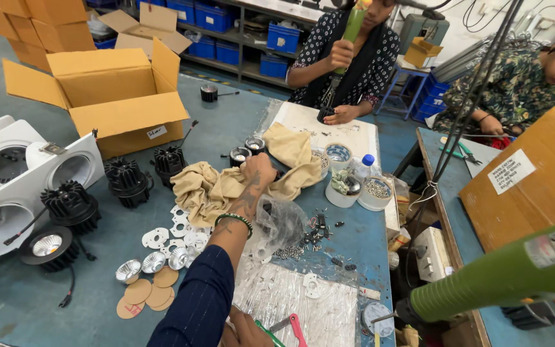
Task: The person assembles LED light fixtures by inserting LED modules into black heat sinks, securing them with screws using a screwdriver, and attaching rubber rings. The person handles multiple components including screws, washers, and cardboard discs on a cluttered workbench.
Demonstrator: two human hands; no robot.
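Note:
My left hand (pixel 259 172) reaches forward over the blue table, with a dark blue sleeve and a green bangle on that arm. Its fingers curl down onto a crumpled beige cloth (pixel 208 186), so its grip is hidden. Two small black lamp bodies (pixel 246 150) lie just beyond it, and a clear plastic bag (pixel 282 222) lies beside the wrist. Only part of my right hand (pixel 244 331) shows at the bottom edge. It lies next to pliers (pixel 288 326) with green and red handles on a plastic sheet. A green power screwdriver (pixel 515 275) hangs at the right.
Black finned heat sinks (pixel 128 180) and white lamp housings (pixel 8 173) stand at the left by an open cardboard box (pixel 114 96). Silver reflectors (pixel 154 261), white gaskets, loose screws (pixel 303 239) and small tubs (pixel 376 191) lie around. Two other people work across the table.

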